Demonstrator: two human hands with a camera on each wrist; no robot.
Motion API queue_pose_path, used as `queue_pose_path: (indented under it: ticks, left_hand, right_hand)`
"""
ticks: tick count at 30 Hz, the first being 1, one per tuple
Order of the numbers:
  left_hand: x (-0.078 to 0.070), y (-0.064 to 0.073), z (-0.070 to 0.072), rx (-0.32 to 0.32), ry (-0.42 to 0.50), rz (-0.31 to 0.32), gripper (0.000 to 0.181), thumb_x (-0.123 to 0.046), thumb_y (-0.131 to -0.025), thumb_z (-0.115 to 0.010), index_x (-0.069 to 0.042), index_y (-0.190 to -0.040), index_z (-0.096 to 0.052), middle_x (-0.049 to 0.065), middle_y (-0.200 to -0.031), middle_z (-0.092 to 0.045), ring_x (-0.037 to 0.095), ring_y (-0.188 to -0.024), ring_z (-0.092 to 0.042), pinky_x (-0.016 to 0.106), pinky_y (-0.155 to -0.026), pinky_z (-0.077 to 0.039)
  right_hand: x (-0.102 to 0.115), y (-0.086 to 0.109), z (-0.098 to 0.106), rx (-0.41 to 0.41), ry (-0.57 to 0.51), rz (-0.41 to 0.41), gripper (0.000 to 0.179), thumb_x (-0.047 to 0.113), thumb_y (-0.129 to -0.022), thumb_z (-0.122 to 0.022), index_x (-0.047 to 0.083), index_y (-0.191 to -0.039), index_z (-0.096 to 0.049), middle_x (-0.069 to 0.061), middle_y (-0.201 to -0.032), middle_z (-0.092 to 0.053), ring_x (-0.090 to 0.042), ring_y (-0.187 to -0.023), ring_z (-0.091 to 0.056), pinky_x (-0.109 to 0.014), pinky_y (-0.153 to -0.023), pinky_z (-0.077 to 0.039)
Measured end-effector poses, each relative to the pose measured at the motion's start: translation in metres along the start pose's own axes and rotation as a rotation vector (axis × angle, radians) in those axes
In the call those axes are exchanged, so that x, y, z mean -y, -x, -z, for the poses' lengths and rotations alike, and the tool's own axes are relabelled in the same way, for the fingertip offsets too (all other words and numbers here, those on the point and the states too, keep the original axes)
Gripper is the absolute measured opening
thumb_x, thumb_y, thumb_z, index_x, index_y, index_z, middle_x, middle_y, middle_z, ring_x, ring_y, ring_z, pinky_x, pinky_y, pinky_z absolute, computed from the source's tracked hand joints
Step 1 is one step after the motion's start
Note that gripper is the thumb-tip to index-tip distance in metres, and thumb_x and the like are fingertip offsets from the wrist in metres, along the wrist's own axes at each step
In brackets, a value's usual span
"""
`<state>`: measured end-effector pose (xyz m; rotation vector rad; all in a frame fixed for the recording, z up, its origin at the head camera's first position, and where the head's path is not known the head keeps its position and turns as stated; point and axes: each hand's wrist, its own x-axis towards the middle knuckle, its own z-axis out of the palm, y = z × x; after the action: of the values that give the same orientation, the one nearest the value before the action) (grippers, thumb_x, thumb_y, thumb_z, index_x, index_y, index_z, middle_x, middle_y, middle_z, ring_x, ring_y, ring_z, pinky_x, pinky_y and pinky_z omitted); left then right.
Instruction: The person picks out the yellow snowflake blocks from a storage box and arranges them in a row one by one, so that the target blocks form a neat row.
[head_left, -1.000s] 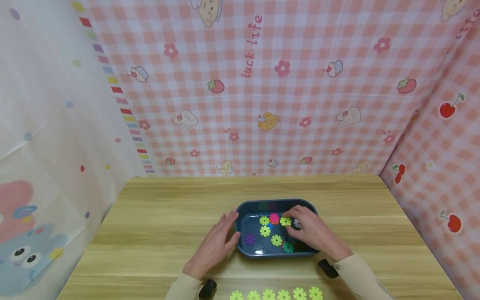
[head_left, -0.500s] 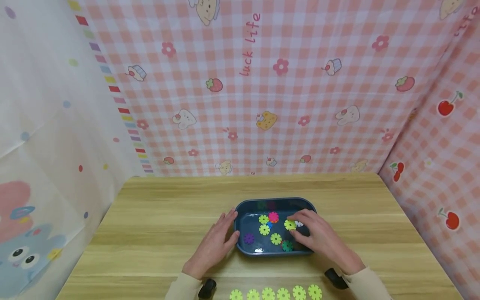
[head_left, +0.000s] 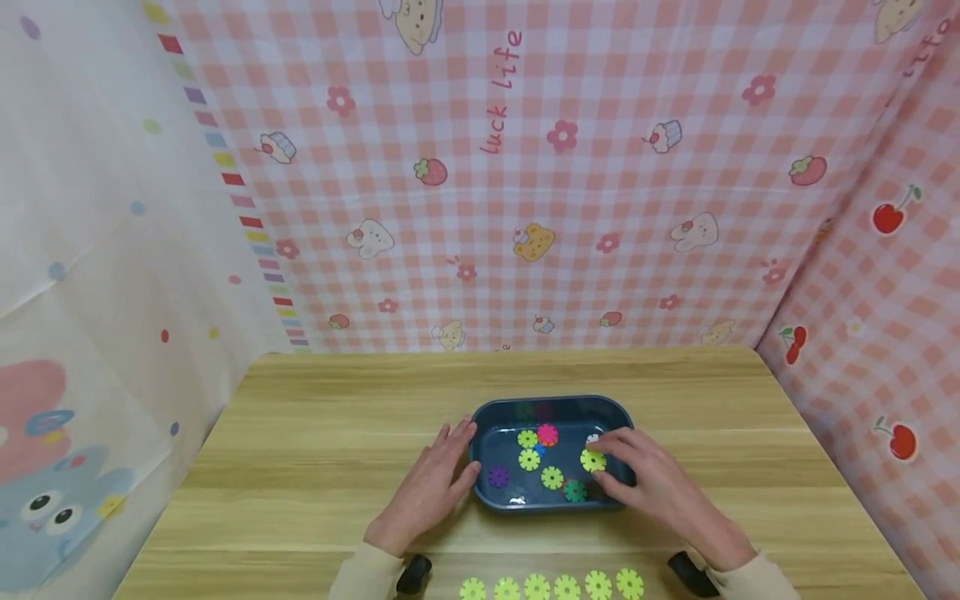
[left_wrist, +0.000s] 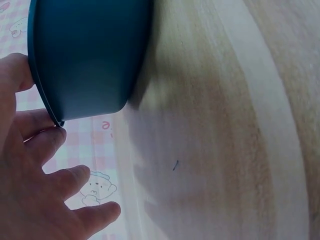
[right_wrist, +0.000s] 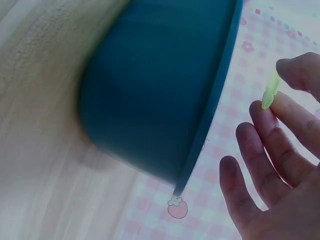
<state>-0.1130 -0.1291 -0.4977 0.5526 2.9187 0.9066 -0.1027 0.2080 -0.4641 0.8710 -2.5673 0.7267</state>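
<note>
A dark blue rectangular tray [head_left: 552, 508] stands on the table, with toothed plastic discs inside. Above its right part, my right hand [head_left: 652, 483] pinches a yellow-green snowflake disc [head_left: 592, 460] between thumb and forefinger. The right wrist view shows that disc [right_wrist: 270, 92] edge-on, higher than the tray's rim. My left hand [head_left: 426, 492] rests at the tray's left end, thumb and fingertips touching the rim; up close, the outer fingers [left_wrist: 97, 217] are spread beyond the rim. Left in the tray are yellow-green discs [head_left: 529, 459], a pink one [head_left: 547, 434], a purple one [head_left: 498, 477] and a green one [head_left: 574, 491].
In front of the tray, several yellow-green discs [head_left: 567, 587] lie in a row along the bottom of the head view. A wooden table [head_left: 315, 467] carries everything. A checked cloth [head_left: 450, 200] hangs behind it, with more cloth at both sides.
My right hand, pinching the yellow-green disc, has moved right and a little toward me over the tray. My left hand has stayed at the rim. The row of discs looks the same.
</note>
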Motion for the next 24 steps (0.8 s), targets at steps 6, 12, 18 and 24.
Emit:
queue_pose_path:
  ticks: [6,12,18,24]
  left_hand:
    - [-0.001,0.000,0.000,0.008,-0.031,0.001,0.058,-0.034,-0.109,-0.052,-0.009,-0.160,-0.040,0.008,-0.169,-0.030,0.041,-0.154,-0.025,0.068,-0.118,-0.028]
    - [-0.001,-0.001,0.002,-0.001,-0.037,0.001,0.058,-0.034,-0.109,-0.052,-0.009,-0.160,-0.040,0.009,-0.168,-0.031,0.041,-0.154,-0.025,0.067,-0.118,-0.028]
    - [0.000,-0.003,0.003,0.006,-0.043,0.007,0.059,-0.034,-0.109,-0.053,-0.009,-0.160,-0.039,0.009,-0.168,-0.031,0.040,-0.154,-0.026,0.067,-0.118,-0.028]
    - [-0.001,-0.002,0.002,0.011,-0.036,0.010,0.059,-0.033,-0.108,-0.055,-0.009,-0.160,-0.040,0.009,-0.168,-0.031,0.041,-0.154,-0.026,0.067,-0.118,-0.029]
  right_hand:
    - [0.003,0.007,0.009,-0.013,0.005,0.020,0.033,0.010,-0.082,-0.086,0.012,-0.114,-0.078,0.003,-0.109,-0.068,-0.015,-0.097,-0.066,-0.040,-0.080,-0.061]
    - [0.005,0.016,0.019,-0.003,0.023,-0.001,0.036,0.011,-0.081,-0.088,0.016,-0.115,-0.078,0.006,-0.111,-0.066,-0.013,-0.098,-0.063,-0.038,-0.080,-0.061]
    - [0.002,0.026,0.026,-0.020,0.017,0.027,0.038,0.010,-0.079,-0.089,0.017,-0.115,-0.079,0.010,-0.111,-0.066,-0.010,-0.098,-0.064,-0.034,-0.081,-0.061]
    - [-0.001,0.040,0.033,0.019,-0.020,0.061,0.039,0.008,-0.078,-0.089,0.018,-0.115,-0.079,0.010,-0.109,-0.067,-0.009,-0.094,-0.064,-0.023,-0.079,-0.058]
